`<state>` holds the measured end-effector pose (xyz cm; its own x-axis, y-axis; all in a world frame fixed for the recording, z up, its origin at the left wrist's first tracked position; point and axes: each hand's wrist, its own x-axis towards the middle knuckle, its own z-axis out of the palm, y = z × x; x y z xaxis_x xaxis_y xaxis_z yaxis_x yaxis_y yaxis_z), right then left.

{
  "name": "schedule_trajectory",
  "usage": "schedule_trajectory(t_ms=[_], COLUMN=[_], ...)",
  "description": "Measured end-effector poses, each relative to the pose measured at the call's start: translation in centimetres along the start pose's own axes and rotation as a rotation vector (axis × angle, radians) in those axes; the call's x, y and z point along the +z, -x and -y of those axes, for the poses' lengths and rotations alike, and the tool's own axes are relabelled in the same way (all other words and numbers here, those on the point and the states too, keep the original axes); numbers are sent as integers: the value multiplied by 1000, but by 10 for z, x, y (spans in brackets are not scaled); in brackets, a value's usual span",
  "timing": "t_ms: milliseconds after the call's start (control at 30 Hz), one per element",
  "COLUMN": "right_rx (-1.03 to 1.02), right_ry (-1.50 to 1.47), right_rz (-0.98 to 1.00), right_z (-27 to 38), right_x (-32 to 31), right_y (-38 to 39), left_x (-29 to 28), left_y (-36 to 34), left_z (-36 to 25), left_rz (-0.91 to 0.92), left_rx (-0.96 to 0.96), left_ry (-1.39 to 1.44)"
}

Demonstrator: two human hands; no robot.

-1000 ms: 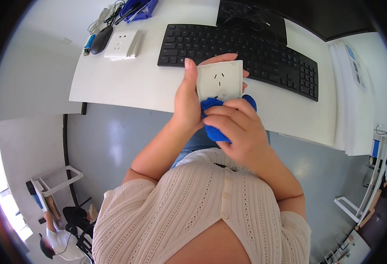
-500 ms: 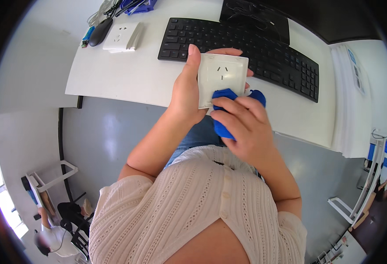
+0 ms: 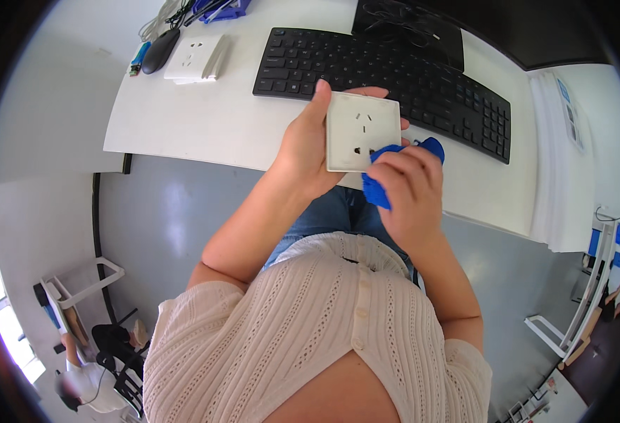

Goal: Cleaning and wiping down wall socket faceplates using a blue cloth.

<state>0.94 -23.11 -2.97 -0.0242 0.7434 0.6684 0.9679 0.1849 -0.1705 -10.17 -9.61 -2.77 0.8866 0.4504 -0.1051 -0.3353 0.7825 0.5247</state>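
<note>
My left hand (image 3: 305,144) grips a square white wall socket (image 3: 352,134) from its left side, thumb at the upper left edge and fingertips showing past the right edge. The socket's slotted face is turned up toward me, over the desk's front edge. A blue cloth (image 3: 376,192) is bunched in my right hand (image 3: 412,194), whose fingers press at the socket's lower right corner. The cloth partly covers one of the lower holes, and a fold of it sticks out behind my knuckles.
A black keyboard (image 3: 458,106) lies just beyond the socket on the white desk (image 3: 176,123). At the far left are a stack of white sockets (image 3: 191,60), a black mouse (image 3: 161,51) and a blue holder (image 3: 229,10). A monitor (image 3: 535,28) stands at the far right.
My right hand and the cloth have slid right, toward the socket's corner, uncovering the lower holes. The socket has shifted slightly right and is turned a little in my left hand.
</note>
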Motion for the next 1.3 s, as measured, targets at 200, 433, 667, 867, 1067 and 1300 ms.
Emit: schedule_trajectory(t_ms=[200, 433, 667, 867, 1067, 1300], right_rx=[488, 652, 343, 101, 177, 650], right_ry=[-713, -752, -299, 34, 280, -125], right_rz=[73, -22, -476, 111, -121, 71], right_z=[-26, -41, -47, 14, -4, -50], right_x=[-36, -38, -12, 13, 3, -4], right_y=[-7, -19, -4, -5, -47, -37], left_x=[7, 11, 22, -6, -19, -3], left_y=[9, 17, 6, 5, 15, 20], left_z=[-12, -7, 8, 26, 51, 38], left_rz=[-329, 90, -215, 145, 310, 97], left_rx=[186, -133, -45, -31, 88, -14], left_ry=[-714, -516, -63, 305, 128, -240])
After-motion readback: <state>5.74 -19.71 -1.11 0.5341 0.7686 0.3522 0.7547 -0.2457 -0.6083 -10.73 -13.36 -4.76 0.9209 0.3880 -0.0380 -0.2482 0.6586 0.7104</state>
